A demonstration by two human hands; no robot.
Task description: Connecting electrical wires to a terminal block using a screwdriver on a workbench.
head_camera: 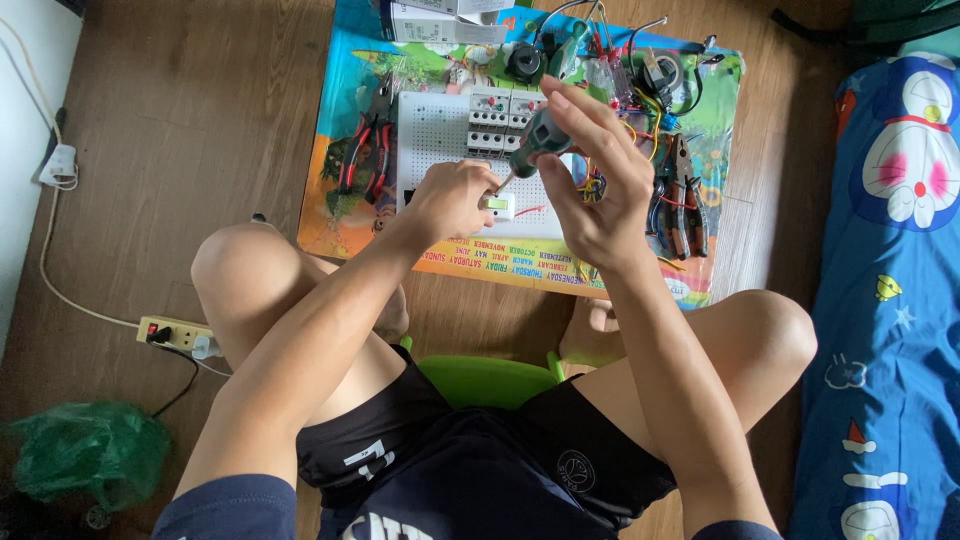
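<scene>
One green plastic bag [88, 450] lies far left on the floor, near one power strip [175, 332]. On the colourful mat [350, 90], one pair of red-handled pliers [368, 150] lies beside one white perforated board [440, 135]. The left hand [452, 200] curls closed over a small white module [497, 206] on that board. The right hand [592, 175] grips one green-handled screwdriver [540, 138], tip at the module. Two more pliers [684, 195] lie right.

The left hand [452, 198] hides most of the small white device [498, 206] and the screwdriver [535, 143] tip. The boxes [440, 18] at the top are cut off; the wires [640, 90] are too tangled to trace.
</scene>
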